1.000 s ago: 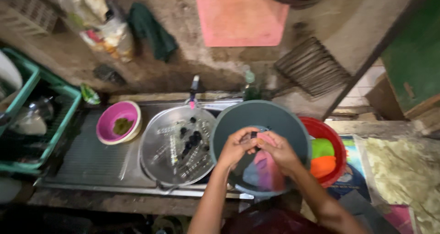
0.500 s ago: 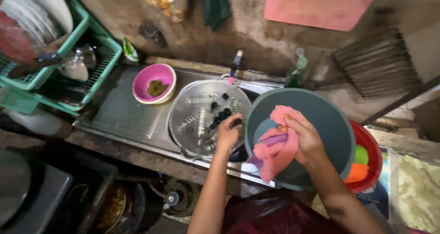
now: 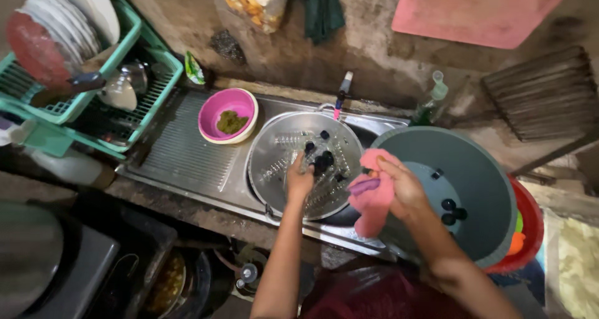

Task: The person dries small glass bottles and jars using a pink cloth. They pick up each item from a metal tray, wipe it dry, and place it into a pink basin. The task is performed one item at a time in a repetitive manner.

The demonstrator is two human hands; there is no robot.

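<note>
Two hands: both over the sink area, seen from above.
Left hand (image 3: 300, 180): reaching into the steel colander (image 3: 293, 145), fingers curled down onto the dark round pieces (image 3: 321, 161); can't tell if it is actually pinching one.
Right hand (image 3: 399, 188): fingers pressed together around a pink cloth (image 3: 370, 199), gripping it at the near-left rim of the grey bucket (image 3: 474, 188).
Pink cloth: bunched, hangs from the right hand over the bucket rim, just beside the colander.
Colander: round, perforated, sits in the sink basin (image 3: 187, 153); dark pieces scattered near its middle.
Grey bucket: right of the colander, a few dark pieces (image 3: 450, 210) inside on its bottom.
Red basin (image 3: 529, 231): under or behind the bucket on the right, mostly hidden; green and orange items at its edge.
Tap (image 3: 340, 94): at the back wall, spout over the colander.
Pink bowl (image 3: 228, 115): on the drainboard left of the colander, something green inside.
Green dish rack (image 3: 131, 75): far left, holds white plates (image 3: 59, 25) and a metal kettle (image 3: 121, 88).
Bottle (image 3: 432, 102): clear green, behind the bucket by the wall.
Pink board (image 3: 480, 10): top right, against the wall.
</note>
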